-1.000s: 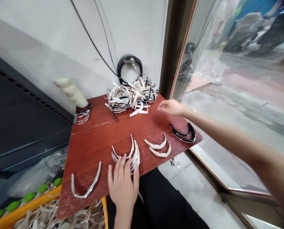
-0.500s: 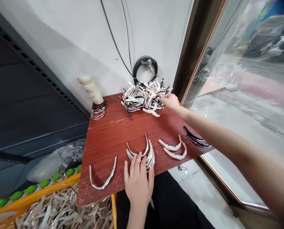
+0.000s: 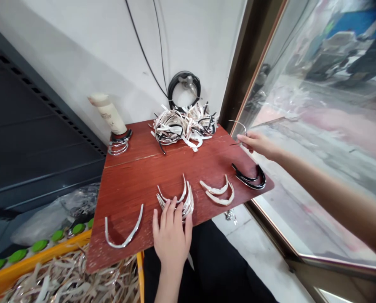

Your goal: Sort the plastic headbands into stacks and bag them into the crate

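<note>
My right hand [image 3: 254, 143], off the right side of the board, pinches a thin U-shaped curved strip [image 3: 245, 127], seen nearly edge-on. My left hand [image 3: 172, 235] lies with fingers stretched out over a stack of silvery curved strips [image 3: 189, 200] at the front edge, partly hiding them. To its left rests a single silvery strip [image 3: 127, 240]. Two cream-coloured curved strips [image 3: 220, 200] and a few black ones [image 3: 254, 185] lie to its right. A tangled heap of white, silvery and black strips [image 3: 178, 128] sits at the back.
The red-brown board [image 3: 127, 176] carries a cream bottle [image 3: 108, 115] standing over stacked strips [image 3: 118, 147] at back left. A coiled black cable [image 3: 170, 90] leans on the wall. Below left is a yellow crate [image 3: 70, 243] full of strips; a glass pane [image 3: 301, 168] borders the right.
My right hand has moved from the heap towards the right and now holds a thin curved strip. My left hand stays on the silvery stack. The view has shifted slightly.
</note>
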Motion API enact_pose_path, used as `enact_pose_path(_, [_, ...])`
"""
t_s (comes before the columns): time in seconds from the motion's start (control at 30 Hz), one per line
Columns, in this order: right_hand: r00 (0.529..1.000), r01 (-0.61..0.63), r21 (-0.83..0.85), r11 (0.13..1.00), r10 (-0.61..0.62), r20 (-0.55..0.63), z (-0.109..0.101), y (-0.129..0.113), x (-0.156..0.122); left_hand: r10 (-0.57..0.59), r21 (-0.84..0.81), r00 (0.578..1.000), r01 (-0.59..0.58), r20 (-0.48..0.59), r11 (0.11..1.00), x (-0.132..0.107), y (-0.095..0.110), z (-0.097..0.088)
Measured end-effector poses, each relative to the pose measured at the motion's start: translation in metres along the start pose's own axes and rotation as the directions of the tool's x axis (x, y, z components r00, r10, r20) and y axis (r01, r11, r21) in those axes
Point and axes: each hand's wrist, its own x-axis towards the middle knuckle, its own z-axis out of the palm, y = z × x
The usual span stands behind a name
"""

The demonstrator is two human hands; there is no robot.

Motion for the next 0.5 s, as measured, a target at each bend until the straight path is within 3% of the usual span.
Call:
enact_pose_path(0.07, [0.997, 0.078, -0.338, 0.938, -0.077, 0.016, -0.018, 0.018, -0.004, -0.001, 0.001, 1.0, 0.001, -0.001, 1.0, 0.0, 0.0, 0.001])
enact_pose_path(0.17, [0.983, 0.182, -0.666, 0.723, -0.134, 0.123, -0.035, 0.035, -0.012, -0.014, -0.003, 1.0, 0.014, -0.005, 1.0, 0.001, 0.0, 0.003])
enact_pose_path(0.23, [0.971, 0.22, -0.729, 0.648, -0.077, 0.225, -0.038, 0.037, -0.02, -0.018, -0.001, 1.0, 0.018, -0.009, 1.0, 0.001, 0.0, 0.004])
enact_pose_path(0.37, [0.927, 0.24, -0.757, 0.608, 0.087, 0.364, -0.033, 0.032, -0.036, -0.013, 0.008, 1.0, 0.014, -0.01, 1.0, 0.001, 0.001, 0.006])
enact_pose_path(0.5, [0.901, 0.311, -0.71, 0.632, 0.044, 0.432, -0.028, 0.029, -0.041, -0.013, 0.008, 1.0, 0.013, -0.006, 1.0, 0.001, 0.0, 0.006])
